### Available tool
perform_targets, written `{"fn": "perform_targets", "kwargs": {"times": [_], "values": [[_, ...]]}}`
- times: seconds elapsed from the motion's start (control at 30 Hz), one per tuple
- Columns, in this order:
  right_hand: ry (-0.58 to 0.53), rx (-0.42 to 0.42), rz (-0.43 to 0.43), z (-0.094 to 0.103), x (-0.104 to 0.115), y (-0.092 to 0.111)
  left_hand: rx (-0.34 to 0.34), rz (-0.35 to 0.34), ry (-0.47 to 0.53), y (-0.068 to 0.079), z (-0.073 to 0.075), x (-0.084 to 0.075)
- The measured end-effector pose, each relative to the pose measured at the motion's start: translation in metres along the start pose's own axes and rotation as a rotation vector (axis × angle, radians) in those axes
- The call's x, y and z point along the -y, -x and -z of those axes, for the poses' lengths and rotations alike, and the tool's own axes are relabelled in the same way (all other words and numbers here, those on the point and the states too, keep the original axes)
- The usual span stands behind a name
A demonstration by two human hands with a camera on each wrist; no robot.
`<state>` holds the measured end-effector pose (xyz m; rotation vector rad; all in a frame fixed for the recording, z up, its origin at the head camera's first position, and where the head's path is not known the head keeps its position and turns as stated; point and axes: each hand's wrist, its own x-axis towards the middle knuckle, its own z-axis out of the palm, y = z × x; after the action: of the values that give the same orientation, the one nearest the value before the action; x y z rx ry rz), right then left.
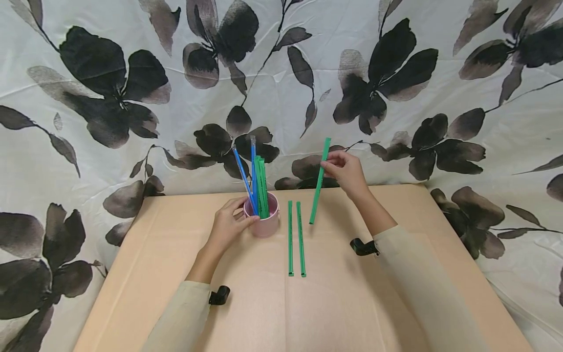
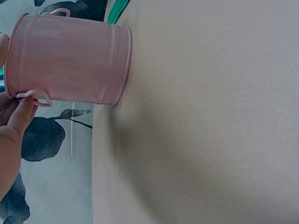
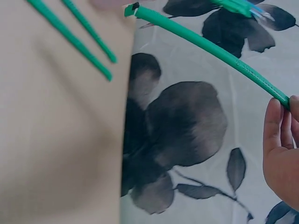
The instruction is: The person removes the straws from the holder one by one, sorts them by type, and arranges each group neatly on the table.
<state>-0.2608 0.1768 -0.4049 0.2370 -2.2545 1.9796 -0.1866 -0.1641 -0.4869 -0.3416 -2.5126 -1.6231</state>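
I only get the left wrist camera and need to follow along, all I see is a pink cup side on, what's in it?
Observer: The pink cup holds blue straws and green straws, standing upright.
Operator: What is the other hand doing?
Observer: The right hand pinches one green straw near its top, lifted off the board.
Operator: Any straws lying loose?
Observer: Two green straws lie side by side on the tan board, right of the cup.
Operator: And my hand?
Observer: The left hand grips the cup's side.

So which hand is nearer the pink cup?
Left. The left hand touches the pink cup; the right hand is off to its right, holding a green straw.
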Motion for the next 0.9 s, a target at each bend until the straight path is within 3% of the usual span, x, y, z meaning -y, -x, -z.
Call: {"fn": "perform_targets", "kwargs": {"times": [0.23, 0.5, 0.73, 0.9], "values": [[0.043, 0.022, -0.086, 0.003, -0.031, 0.007, -0.008, -0.007, -0.002, -0.002, -0.001, -0.001], [0.224, 0.065, -0.191, -0.006, -0.068, 0.016, -0.009, 0.002, 0.004, -0.005, -0.003, 0.001], [0.332, 0.098, -0.256, -0.016, -0.089, 0.018, -0.015, 0.007, -0.007, -0.008, -0.005, 0.001], [0.340, 0.128, -0.312, -0.022, -0.100, 0.021, -0.020, 0.009, -0.004, -0.009, -0.005, 0.000]]}}
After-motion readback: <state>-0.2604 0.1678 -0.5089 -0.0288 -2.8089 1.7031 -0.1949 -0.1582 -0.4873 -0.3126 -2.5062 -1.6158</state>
